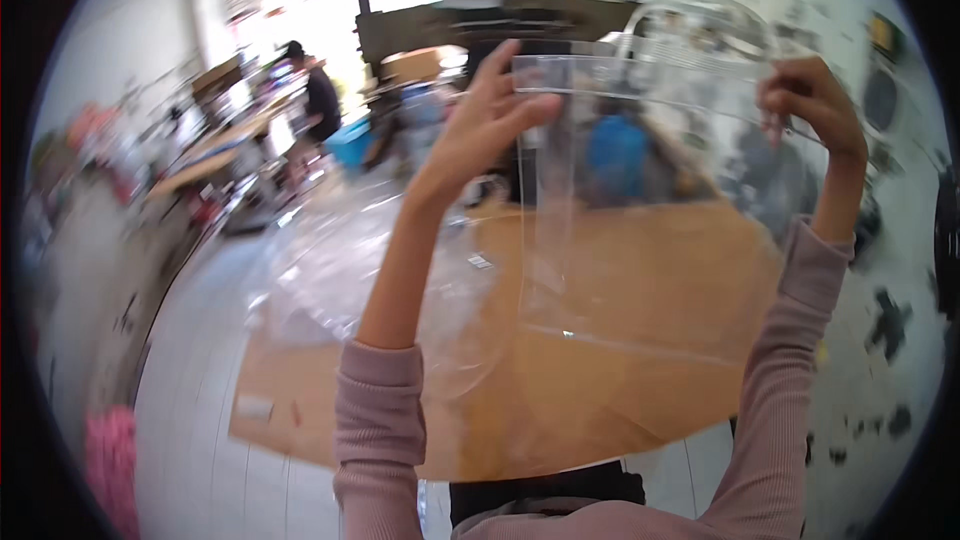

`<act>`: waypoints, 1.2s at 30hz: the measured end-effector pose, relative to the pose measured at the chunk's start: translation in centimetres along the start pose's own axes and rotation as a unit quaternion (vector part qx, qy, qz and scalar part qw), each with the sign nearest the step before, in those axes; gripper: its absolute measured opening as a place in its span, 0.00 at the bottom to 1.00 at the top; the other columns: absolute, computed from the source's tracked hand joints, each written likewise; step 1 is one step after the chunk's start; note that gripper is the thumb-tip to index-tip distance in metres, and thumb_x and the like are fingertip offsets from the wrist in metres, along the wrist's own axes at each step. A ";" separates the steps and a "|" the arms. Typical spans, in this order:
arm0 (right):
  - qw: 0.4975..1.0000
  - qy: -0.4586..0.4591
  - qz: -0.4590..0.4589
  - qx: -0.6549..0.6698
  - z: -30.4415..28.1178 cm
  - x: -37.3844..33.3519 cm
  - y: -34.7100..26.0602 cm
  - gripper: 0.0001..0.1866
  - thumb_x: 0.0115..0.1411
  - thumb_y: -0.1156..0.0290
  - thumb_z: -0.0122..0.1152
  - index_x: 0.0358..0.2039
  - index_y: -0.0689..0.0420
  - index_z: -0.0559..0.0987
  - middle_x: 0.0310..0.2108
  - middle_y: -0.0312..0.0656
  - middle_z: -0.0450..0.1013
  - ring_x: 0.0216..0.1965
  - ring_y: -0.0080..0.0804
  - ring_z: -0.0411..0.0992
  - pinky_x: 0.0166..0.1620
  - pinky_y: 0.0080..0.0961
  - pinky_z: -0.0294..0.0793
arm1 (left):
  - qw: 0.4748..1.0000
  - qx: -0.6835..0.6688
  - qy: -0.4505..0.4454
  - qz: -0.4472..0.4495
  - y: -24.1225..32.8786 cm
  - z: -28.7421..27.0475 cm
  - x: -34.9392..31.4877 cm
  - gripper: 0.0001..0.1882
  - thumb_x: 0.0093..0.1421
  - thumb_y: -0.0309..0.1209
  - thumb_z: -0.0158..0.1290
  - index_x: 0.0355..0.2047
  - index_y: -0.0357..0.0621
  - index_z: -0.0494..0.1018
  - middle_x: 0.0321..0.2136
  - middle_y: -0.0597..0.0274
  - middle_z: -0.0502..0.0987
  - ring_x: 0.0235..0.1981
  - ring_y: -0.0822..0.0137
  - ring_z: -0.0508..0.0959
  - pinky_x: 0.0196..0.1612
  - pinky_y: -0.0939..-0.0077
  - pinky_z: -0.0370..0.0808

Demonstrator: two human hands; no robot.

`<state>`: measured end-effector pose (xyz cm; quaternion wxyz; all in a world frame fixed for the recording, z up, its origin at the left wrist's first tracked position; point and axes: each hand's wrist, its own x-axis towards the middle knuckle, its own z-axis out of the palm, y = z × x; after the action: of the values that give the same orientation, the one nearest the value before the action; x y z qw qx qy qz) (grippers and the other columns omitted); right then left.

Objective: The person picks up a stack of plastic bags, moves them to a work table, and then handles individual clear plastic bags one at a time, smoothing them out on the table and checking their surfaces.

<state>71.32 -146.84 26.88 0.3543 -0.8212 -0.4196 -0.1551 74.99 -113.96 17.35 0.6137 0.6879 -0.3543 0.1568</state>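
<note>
Raised upright before me is a clear, see-through plastic sheet piece [650, 270], with straight creased edges and a band along its top. Whether it is a flat bag or a folded box, I cannot tell. My left hand [490, 120] holds its upper left corner, thumb across the front and index finger pointing up. At the upper right corner, the bent fingers of my right hand [815, 105] pinch the edge. Beneath it spreads a brown tabletop [420, 440], partly seen through the plastic.
Crumpled clear plastic wrapping [340, 260] lies on the table's left side. A small white piece [255, 407] sits near its left edge. Behind stands a dark machine frame [490, 22]. Another person [320, 100] is far left, near a blue bin [349, 143]. A pink heap [112, 460] lies lower left.
</note>
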 end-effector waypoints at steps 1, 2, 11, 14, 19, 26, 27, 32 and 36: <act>0.998 0.007 -0.031 0.060 2.6 1.9 0.7 0.07 0.48 0.74 0.55 0.22 0.66 0.73 0.16 0.41 0.69 0.18 0.24 0.70 0.15 0.14 0.66 | 0.998 0.055 0.027 -0.003 0.5 -1.8 -2.1 0.38 0.53 0.39 0.51 0.57 0.41 0.44 0.47 0.50 0.65 0.44 0.62 0.70 0.44 0.74 0.68; 0.995 -0.021 -0.035 0.089 4.0 3.4 1.9 0.07 0.48 0.73 0.56 0.23 0.66 0.73 0.17 0.41 0.68 0.17 0.24 0.70 0.15 0.14 0.67 | 0.999 0.032 0.034 0.021 0.3 -3.3 -3.6 0.36 0.51 0.40 0.53 0.55 0.40 0.50 0.42 0.53 0.70 0.40 0.67 0.72 0.38 0.78 0.68; 0.972 -0.109 0.033 0.206 16.1 9.0 6.6 0.09 0.50 0.70 0.55 0.21 0.64 0.73 0.16 0.38 0.69 0.16 0.22 0.69 0.16 0.14 0.65 | 0.981 0.004 0.182 -0.067 2.6 -6.5 -10.4 0.14 0.51 0.31 0.53 0.39 0.42 0.68 0.23 0.66 0.75 0.13 0.86 0.55 0.14 0.91 0.50; 0.965 -0.152 0.039 0.209 20.8 10.9 8.6 0.11 0.50 0.67 0.57 0.22 0.64 0.72 0.16 0.37 0.69 0.16 0.21 0.68 0.19 0.14 0.65 | 0.970 0.072 0.218 -0.086 1.4 -9.0 -12.0 0.14 0.53 0.29 0.51 0.41 0.43 0.67 0.23 0.64 0.75 0.13 0.86 0.55 0.13 0.92 0.49; 0.961 -0.163 0.009 0.224 22.2 11.6 9.4 0.13 0.47 0.66 0.61 0.22 0.63 0.72 0.17 0.36 0.69 0.19 0.20 0.68 0.23 0.14 0.66 | 0.957 0.120 0.232 -0.123 0.4 -10.1 -12.9 0.14 0.53 0.29 0.50 0.41 0.42 0.68 0.24 0.62 0.76 0.12 0.87 0.55 0.13 0.92 0.48; 0.942 -0.149 -0.037 0.298 25.0 12.2 11.7 0.10 0.44 0.72 0.62 0.24 0.63 0.73 0.24 0.36 0.70 0.27 0.18 0.67 0.31 0.12 0.65 | 0.953 0.105 0.245 -0.142 -1.0 -11.9 -13.5 0.15 0.54 0.29 0.48 0.42 0.42 0.68 0.23 0.60 0.76 0.10 0.89 0.52 0.11 0.93 0.47; 0.938 -0.127 -0.052 0.318 25.2 12.8 11.4 0.11 0.43 0.71 0.62 0.25 0.63 0.72 0.25 0.37 0.70 0.27 0.19 0.68 0.32 0.13 0.66 | 0.955 0.103 0.246 -0.133 -0.8 -12.5 -13.6 0.15 0.55 0.29 0.47 0.43 0.41 0.68 0.24 0.58 0.76 0.10 0.89 0.52 0.11 0.93 0.47; 0.893 -0.098 -0.028 0.439 27.2 14.3 8.8 0.11 0.45 0.74 0.60 0.30 0.63 0.71 0.27 0.42 0.71 0.30 0.24 0.71 0.30 0.16 0.71 | 0.941 0.102 0.308 -0.098 1.9 -13.7 -15.9 0.15 0.55 0.29 0.47 0.43 0.40 0.68 0.24 0.56 0.76 0.09 0.89 0.52 0.11 0.94 0.46; 0.875 -0.069 -0.052 0.476 29.1 15.8 6.0 0.09 0.49 0.76 0.57 0.31 0.62 0.70 0.28 0.44 0.72 0.29 0.27 0.73 0.24 0.17 0.74 | 0.915 0.147 0.367 -0.077 4.9 -13.6 -18.2 0.14 0.54 0.28 0.49 0.41 0.39 0.68 0.25 0.53 0.76 0.09 0.90 0.51 0.11 0.94 0.45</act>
<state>84.36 -119.43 12.48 0.6641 -0.5387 -0.5082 0.1023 61.88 -95.59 11.76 0.6026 0.6899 -0.0230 0.4005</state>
